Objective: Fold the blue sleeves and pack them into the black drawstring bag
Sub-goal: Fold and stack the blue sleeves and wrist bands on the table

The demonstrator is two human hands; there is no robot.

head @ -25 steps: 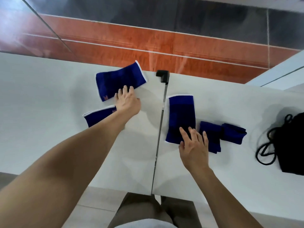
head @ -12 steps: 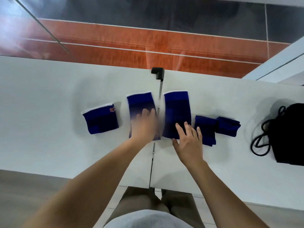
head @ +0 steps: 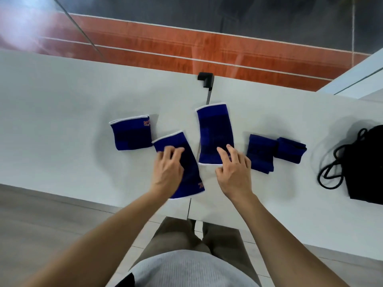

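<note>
With the left hand (head: 169, 168) resting fingers curled on the tilted long blue knit sleeve (head: 182, 172) and the right hand (head: 234, 168) spread flat on the upright long blue sleeve (head: 215, 133), each should probably be folded end-to-end, edges matched, before going to the black drawstring bag (head: 366, 164) lying well apart at the right of the white table (head: 62, 121).

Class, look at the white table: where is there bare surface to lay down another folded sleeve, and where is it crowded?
Free: the wide stretch of table left of the short sleeve, and the strip between the folded pair and the black bag. Crowded: the middle, where the left hand and right hand rest on two long sleeves near the seam.
</note>
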